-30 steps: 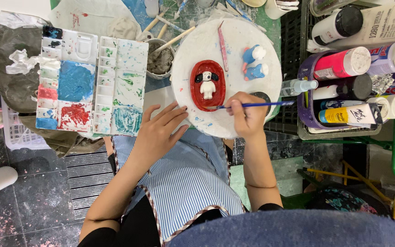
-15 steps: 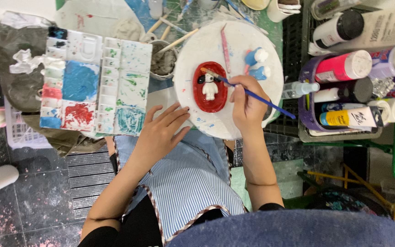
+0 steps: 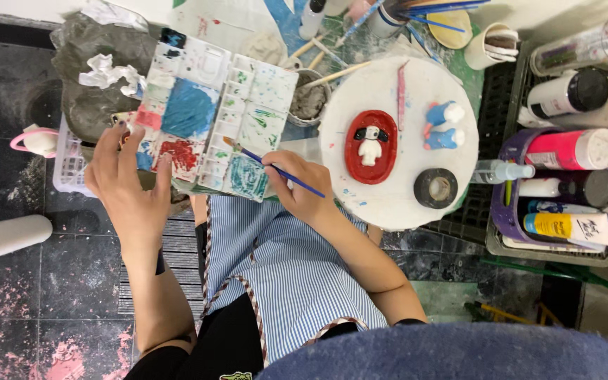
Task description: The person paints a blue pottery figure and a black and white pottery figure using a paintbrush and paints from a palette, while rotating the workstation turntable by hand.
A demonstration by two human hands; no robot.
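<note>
My right hand [image 3: 302,184] grips a thin blue paintbrush [image 3: 283,172]; its bristle tip rests over the white paint palette [image 3: 212,116], above a teal well. My left hand [image 3: 129,186] lies on the palette's lower left corner, fingers spread by the red paint. To the right, a round white turntable [image 3: 397,197] carries a red oval dish with a small white dog figure [image 3: 369,145], two blue and white figures [image 3: 443,125], a pink tool and a roll of black tape [image 3: 435,188].
A cup of grey water with brushes [image 3: 309,98] stands between palette and turntable. Paint bottles [image 3: 571,149] fill crates at the right. A grey rag with crumpled tissue [image 3: 103,74] lies at upper left, a paper roll [image 3: 5,238] at left. A striped apron covers my lap.
My right hand has moved the brush left from the red dish on the turntable to the palette. My left hand has shifted left from beside the turntable onto the palette's corner.
</note>
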